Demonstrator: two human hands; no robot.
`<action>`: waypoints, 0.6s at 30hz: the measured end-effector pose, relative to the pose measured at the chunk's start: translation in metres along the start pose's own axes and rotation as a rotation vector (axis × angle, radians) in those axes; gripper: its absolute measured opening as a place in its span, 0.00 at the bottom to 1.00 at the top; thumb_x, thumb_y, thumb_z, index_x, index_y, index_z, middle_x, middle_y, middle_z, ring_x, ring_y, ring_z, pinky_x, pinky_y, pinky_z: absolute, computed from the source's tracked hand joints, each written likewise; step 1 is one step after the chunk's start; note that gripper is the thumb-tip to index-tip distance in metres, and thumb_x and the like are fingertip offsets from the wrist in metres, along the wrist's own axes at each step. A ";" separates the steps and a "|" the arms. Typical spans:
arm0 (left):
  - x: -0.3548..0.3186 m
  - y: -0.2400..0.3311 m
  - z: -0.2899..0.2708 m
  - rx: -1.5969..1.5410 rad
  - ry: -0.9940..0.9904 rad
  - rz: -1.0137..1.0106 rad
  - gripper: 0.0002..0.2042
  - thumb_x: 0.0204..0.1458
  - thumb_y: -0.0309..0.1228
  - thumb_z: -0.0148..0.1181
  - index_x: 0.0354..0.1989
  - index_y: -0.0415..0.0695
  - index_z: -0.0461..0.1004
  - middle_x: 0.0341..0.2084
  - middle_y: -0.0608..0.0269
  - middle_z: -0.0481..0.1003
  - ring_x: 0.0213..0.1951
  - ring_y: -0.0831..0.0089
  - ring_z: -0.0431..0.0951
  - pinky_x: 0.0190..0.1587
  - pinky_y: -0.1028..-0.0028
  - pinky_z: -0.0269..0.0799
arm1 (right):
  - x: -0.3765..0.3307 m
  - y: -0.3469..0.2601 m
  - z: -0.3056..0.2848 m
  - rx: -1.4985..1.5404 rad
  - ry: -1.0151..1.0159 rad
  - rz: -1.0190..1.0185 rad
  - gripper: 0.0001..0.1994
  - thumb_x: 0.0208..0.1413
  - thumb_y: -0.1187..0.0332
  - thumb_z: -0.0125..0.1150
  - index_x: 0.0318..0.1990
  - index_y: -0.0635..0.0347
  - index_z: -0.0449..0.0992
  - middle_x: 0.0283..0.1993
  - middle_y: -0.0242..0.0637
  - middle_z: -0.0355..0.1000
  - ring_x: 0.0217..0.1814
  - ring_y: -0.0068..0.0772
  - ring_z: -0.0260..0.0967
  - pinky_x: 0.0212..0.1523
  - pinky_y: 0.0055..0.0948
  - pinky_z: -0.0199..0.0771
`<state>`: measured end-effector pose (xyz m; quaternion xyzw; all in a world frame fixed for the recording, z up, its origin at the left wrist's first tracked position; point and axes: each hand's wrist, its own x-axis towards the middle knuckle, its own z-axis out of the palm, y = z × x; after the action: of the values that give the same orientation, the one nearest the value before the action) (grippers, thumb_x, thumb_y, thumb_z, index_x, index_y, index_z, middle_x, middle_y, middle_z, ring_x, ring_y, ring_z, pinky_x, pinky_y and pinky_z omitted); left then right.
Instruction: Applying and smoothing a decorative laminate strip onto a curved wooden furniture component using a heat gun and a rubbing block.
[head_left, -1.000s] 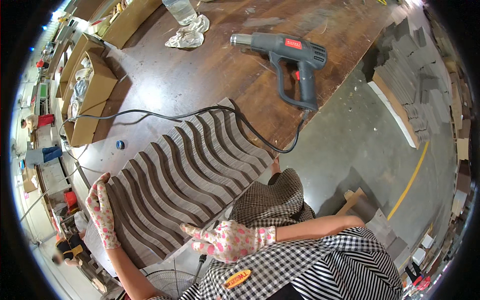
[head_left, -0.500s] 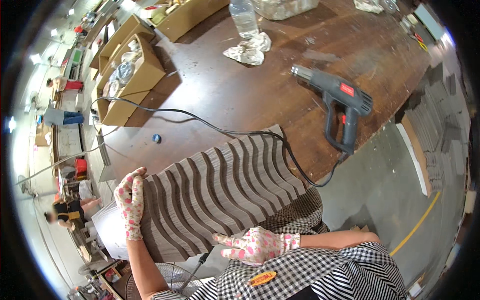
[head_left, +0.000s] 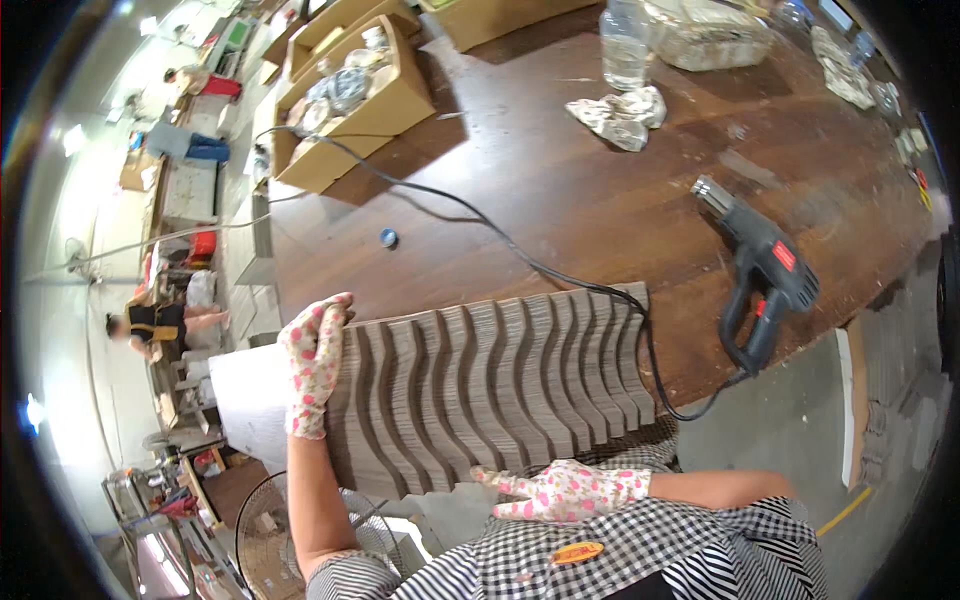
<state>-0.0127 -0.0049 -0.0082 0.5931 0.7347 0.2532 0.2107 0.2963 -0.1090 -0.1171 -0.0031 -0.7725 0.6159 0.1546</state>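
Observation:
A grey-brown wood-grain panel (head_left: pixel 480 380) with raised wavy ridges lies at the near table edge, partly overhanging toward me. My left hand (head_left: pixel 315 365), in a white glove with pink floral spots, is closed around its left end; some fingertips are hidden. At the near edge of the panel, my right hand (head_left: pixel 570 490), in a matching glove, has its index finger stretched out and the fingers apart. That fingertip meets or nearly meets the panel's edge. A black cord (head_left: pixel 520 255) crosses the panel's right end, leading to a dark heat gun (head_left: pixel 765 270) lying on the table.
On the brown table (head_left: pixel 480 170) are a blue cap (head_left: pixel 389 238), a crumpled cloth (head_left: pixel 620 117), a clear bottle (head_left: pixel 626 50) and a cardboard box (head_left: pixel 395 120) of wrapped items. A fan (head_left: pixel 265 530) stands low at left. Other people work far left.
The view has turned, so the table's things appear farther right. The panel looks more level. My left hand keeps its hold, and my right hand stays by the near edge.

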 end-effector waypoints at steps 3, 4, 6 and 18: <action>0.002 0.005 0.006 0.027 -0.013 0.000 0.13 0.63 0.30 0.49 0.46 0.35 0.77 0.36 0.57 0.80 0.39 0.73 0.80 0.46 0.75 0.73 | -0.004 -0.007 -0.013 -0.015 0.042 -0.014 0.17 0.61 0.65 0.44 0.55 0.59 0.68 0.73 0.51 0.45 0.34 0.39 0.76 0.27 0.31 0.77; 0.003 0.005 0.006 0.006 -0.014 0.004 0.13 0.62 0.30 0.49 0.46 0.35 0.77 0.36 0.57 0.80 0.39 0.73 0.80 0.46 0.75 0.73 | -0.005 -0.010 -0.017 -0.022 -0.137 0.098 0.19 0.63 0.65 0.42 0.59 0.60 0.64 0.73 0.49 0.46 0.40 0.41 0.76 0.32 0.33 0.78; 0.002 0.006 0.006 -0.023 -0.016 -0.002 0.13 0.62 0.29 0.49 0.45 0.35 0.77 0.37 0.56 0.80 0.38 0.72 0.80 0.45 0.75 0.73 | 0.001 -0.016 -0.023 0.031 -0.202 0.170 0.19 0.64 0.64 0.41 0.60 0.61 0.61 0.72 0.50 0.47 0.41 0.42 0.76 0.34 0.34 0.79; 0.006 0.002 -0.001 -0.153 -0.098 -0.024 0.12 0.62 0.32 0.51 0.42 0.37 0.79 0.31 0.59 0.81 0.35 0.75 0.80 0.42 0.76 0.72 | -0.003 -0.011 -0.023 -0.241 -0.168 0.067 0.31 0.49 0.70 0.52 0.65 0.54 0.57 0.74 0.48 0.44 0.36 0.42 0.77 0.30 0.32 0.78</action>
<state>-0.0131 0.0013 -0.0059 0.5780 0.7090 0.2768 0.2943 0.3070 -0.0902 -0.1025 0.0038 -0.8505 0.5216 0.0673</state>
